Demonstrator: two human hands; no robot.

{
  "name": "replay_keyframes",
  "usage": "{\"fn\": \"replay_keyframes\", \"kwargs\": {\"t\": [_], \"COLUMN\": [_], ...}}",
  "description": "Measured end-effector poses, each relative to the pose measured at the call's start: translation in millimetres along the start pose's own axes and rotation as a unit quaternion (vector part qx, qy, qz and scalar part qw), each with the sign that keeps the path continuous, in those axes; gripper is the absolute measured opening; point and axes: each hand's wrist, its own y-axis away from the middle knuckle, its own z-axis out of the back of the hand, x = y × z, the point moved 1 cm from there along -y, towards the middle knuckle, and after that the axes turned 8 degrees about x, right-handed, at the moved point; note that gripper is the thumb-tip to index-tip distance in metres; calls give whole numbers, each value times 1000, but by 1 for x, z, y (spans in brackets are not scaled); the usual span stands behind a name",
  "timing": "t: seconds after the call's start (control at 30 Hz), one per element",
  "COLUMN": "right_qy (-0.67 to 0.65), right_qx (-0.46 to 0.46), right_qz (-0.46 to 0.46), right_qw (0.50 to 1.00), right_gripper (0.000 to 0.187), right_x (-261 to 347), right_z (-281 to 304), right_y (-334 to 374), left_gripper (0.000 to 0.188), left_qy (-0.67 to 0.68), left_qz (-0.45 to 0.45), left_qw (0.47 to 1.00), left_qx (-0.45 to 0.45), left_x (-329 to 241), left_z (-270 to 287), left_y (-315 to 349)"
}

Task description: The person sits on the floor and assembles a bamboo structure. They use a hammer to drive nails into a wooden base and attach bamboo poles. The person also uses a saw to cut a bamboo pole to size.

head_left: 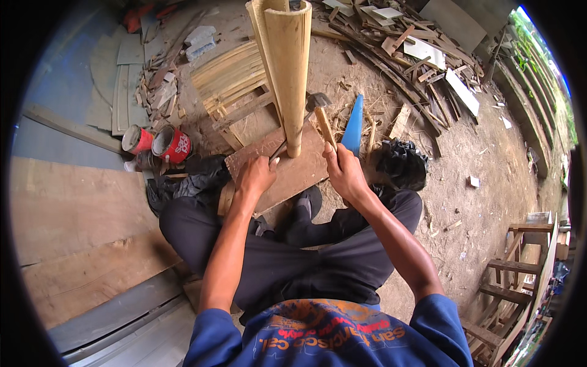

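This looks like a rough woodworking workshop, partly open to the outdoors: greenery (541, 52) shows past the right edge. Split bamboo (290, 79) stands on a wooden block (312, 166), with shavings (345, 87) scattered beyond it. A scrap pile (422, 78) covers part of the dusty floor (483, 214); slats (229, 76), boards (85, 202) and red buckets (172, 145) lie or stand to the left.

The single head-worn fisheye looks steeply down and forward over the shirt (367, 315), with left hand (255, 175) and right hand (346, 174) near, mid-view, and floor (471, 214) beyond.
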Motion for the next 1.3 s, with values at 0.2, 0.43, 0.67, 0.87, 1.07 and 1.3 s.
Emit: {"fn": "replay_keyframes", "kwargs": {"t": [0.2,0.43,0.67,0.87,1.07,1.3], "right_qy": [73,-163,9,60,-145,50], "right_qx": [18,-139,-9,47,-103,36], "right_qz": [24,251,38,19,142,-24], "right_qw": [997,944,999,997,974,998], "right_gripper": [42,37,40,44,39,47], "right_x": [3,42,-15,-11,44,-33], "right_z": [9,24,3,13,33,8], "right_y": [-11,-2,4,-12,-7,-5], "left_gripper": [38,40,39,38,39,37], "left_qy": [-16,-14,-18,-25,2,-25], "left_qz": [-10,-8,8,3,2,-12], "left_qw": [1000,999,1000,1000,999,1000], "left_qx": [-20,-29,9,-8,-45,1], "left_x": [3,2,3,3,1,-8], "left_z": [-3,-8,2,-6,-2,3], "left_y": [-2,-3,-4,-5,2,-1]}}
